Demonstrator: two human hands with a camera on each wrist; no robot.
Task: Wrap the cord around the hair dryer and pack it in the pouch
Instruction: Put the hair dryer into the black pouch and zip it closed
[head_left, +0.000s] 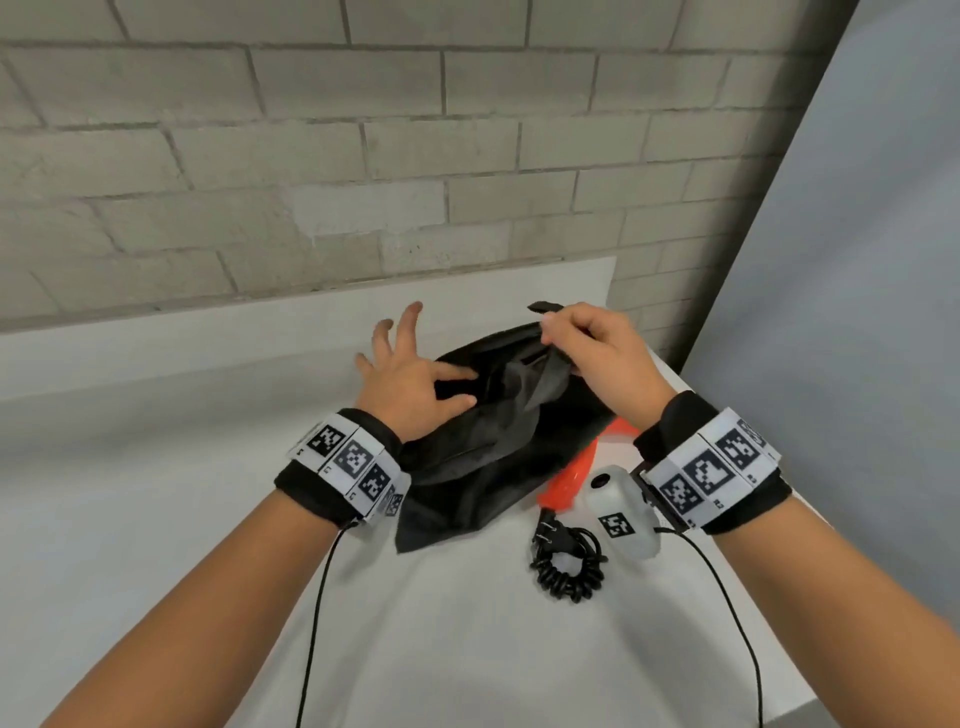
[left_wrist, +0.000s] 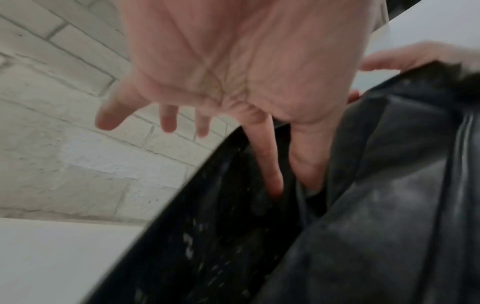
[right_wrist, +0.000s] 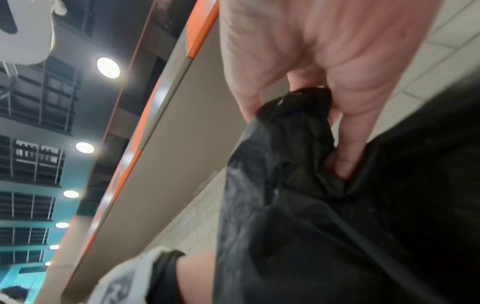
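2 hands work the pouch (head_left: 483, 441), a black fabric bag lying crumpled on the white table (head_left: 156, 467). Your right hand (head_left: 605, 358) has its fingers curled, pinching a bunched fold of the pouch's rim and lifting it off the table. The right wrist view confirms it: thumb and fingers (right_wrist: 348, 131) clamp gathered black cloth (right_wrist: 293, 127). A short black tab (head_left: 543, 307) sticks out past that pinch, on the wall side.

Your left hand (head_left: 410, 382) is spread and relaxed. Thumb and forefinger lie on the pouch fabric just across the opening from the right hand's pinch; the other 3 fingers fan out toward the wall, touching nothing. In the left wrist view, the forefinger (left_wrist: 270, 164) and thumb (left_wrist: 309, 160) reach straight down into a dark fold of the pouch (left_wrist: 389, 205). No grasp there, only contact.

Orange hair dryer (head_left: 571, 475): on the table, just under your right wrist, partly hidden beneath the pouch's near edge. Only part of it shows. It is outside the pouch.

Cord (head_left: 566, 566): black and coiled, lying in a loose heap on the table below the right wrist, nearer you than the dryer's visible end. The plug (head_left: 543, 535) rests on top of the coil. The cord is not wrapped around the dryer.

1 white camera unit (head_left: 621, 512) hangs on the right wristband (head_left: 711, 470), just beside the dryer. A grey brick wall (head_left: 363, 156) stands behind the table.
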